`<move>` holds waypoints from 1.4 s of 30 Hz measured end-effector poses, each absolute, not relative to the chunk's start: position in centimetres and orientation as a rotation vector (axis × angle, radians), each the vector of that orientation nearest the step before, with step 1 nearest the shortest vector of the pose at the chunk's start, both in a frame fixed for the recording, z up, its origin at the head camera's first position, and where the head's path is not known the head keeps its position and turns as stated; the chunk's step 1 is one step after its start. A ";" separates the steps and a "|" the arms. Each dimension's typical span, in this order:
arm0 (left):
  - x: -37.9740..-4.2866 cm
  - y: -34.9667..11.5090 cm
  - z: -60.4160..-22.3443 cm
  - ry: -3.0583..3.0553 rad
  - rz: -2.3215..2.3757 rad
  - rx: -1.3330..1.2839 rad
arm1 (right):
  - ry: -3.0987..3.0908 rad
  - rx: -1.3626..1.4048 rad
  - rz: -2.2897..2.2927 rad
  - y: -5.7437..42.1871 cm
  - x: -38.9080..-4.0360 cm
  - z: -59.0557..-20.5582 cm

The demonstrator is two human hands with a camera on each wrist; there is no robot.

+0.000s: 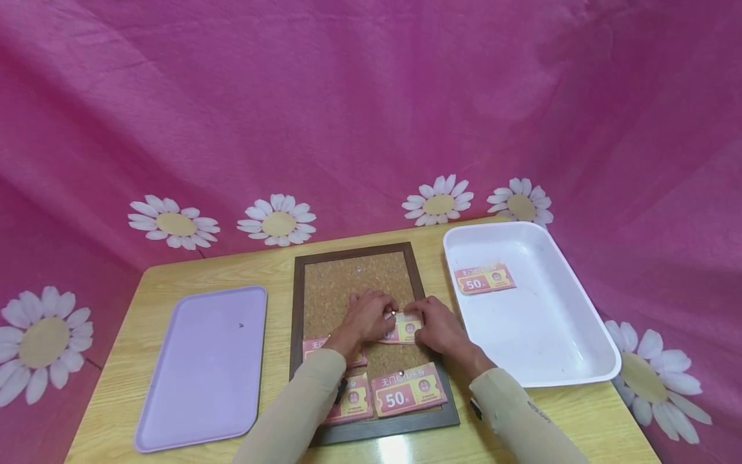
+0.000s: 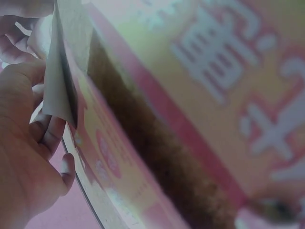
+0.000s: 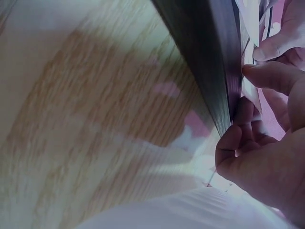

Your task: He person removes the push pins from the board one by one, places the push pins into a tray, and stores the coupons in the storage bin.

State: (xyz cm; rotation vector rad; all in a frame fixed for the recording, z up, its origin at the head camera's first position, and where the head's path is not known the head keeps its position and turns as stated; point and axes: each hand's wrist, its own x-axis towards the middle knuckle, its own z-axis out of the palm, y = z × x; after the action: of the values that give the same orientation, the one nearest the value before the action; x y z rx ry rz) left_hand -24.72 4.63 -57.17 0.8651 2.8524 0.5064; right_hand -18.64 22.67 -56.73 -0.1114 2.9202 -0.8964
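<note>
Over the middle of a framed corkboard (image 1: 330, 283), a pink and yellow coupon (image 1: 408, 330) is held between both hands. My left hand (image 1: 366, 317) pinches its left end, where a small shiny pin head (image 1: 393, 314) shows by the fingertips. At the opposite end, the fingers of my right hand (image 1: 442, 328) grip the upper right edge. The left wrist view has the paper's edge (image 2: 58, 90) bent up against the left fingers. Lower on the board lie a 50 coupon (image 1: 408, 392) with a pin at its top, and two more coupons partly hidden by the left arm.
Right of the board stands a white tray (image 1: 556, 303) holding another 50 coupon (image 1: 484, 278). A flat purple tray (image 1: 203, 374) lies on the left, with a tiny dark object (image 1: 241, 326) on it. A pink flowered cloth (image 1: 348, 129) hangs behind the wooden table (image 1: 278, 264).
</note>
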 end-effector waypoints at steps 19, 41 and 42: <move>-25.3 5.1 -57.3 2.864 0.467 0.953 | 2.871 -0.068 -0.970 22.9 -18.7 -56.5; -25.5 5.0 -57.2 2.837 0.480 0.996 | 2.835 -0.046 -1.009 23.0 -18.6 -56.4; -25.5 5.0 -57.2 2.839 0.483 1.009 | 2.832 -0.045 -1.011 23.1 -18.6 -56.4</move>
State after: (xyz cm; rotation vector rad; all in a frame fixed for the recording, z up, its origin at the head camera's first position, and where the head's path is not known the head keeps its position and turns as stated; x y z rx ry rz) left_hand -25.54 4.96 -57.21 1.0093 2.8387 0.4826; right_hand -18.62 23.06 -56.40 -0.0446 2.8316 -1.0112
